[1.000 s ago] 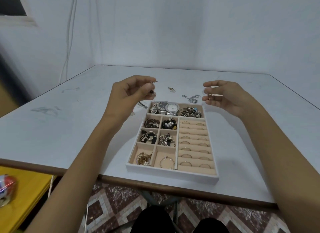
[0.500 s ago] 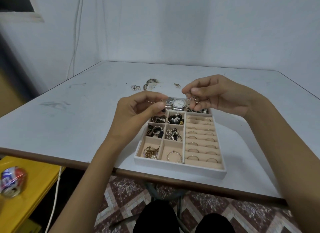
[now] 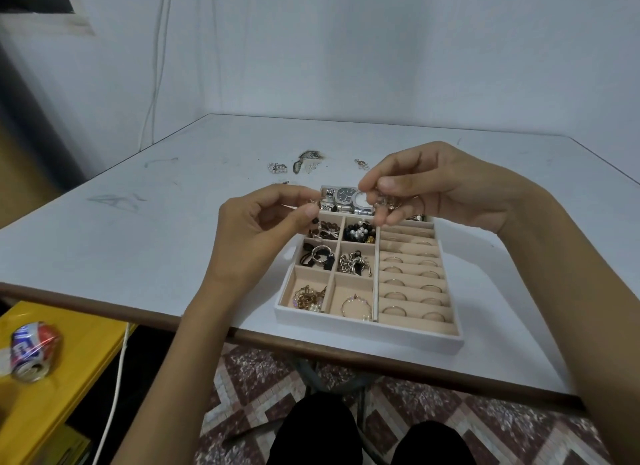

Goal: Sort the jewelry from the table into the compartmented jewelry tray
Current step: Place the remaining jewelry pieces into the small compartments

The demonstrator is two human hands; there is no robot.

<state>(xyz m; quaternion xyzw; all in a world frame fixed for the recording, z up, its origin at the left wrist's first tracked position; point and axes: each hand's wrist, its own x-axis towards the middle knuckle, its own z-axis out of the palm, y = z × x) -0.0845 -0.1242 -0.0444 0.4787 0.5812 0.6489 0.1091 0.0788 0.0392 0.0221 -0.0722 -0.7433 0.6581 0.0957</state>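
Note:
A white jewelry tray [image 3: 367, 329] with beige compartments sits near the table's front edge. It holds watches [image 3: 346, 198] at the back, rings [image 3: 412, 284] in slots on the right, and earrings and chains on the left. My left hand [image 3: 256, 236] hovers over the tray's back left, fingers pinched on a small dark-tipped jewelry piece [image 3: 317, 218]. My right hand [image 3: 436, 191] is above the tray's back right, pinching a small silver jewelry piece [image 3: 381, 199]. Loose jewelry pieces [image 3: 306, 161] lie on the table behind the tray.
The white table [image 3: 138, 236] has a brown front edge. A yellow surface [image 3: 59, 378] at lower left carries a crushed can [image 3: 31, 350]. A white cable [image 3: 114, 388] hangs beside it. Patterned floor tiles and my dark-clothed knees show below.
Both hands came together over the back of the tray from farther apart. The view shifted, so the tray now lies lower and more to the right.

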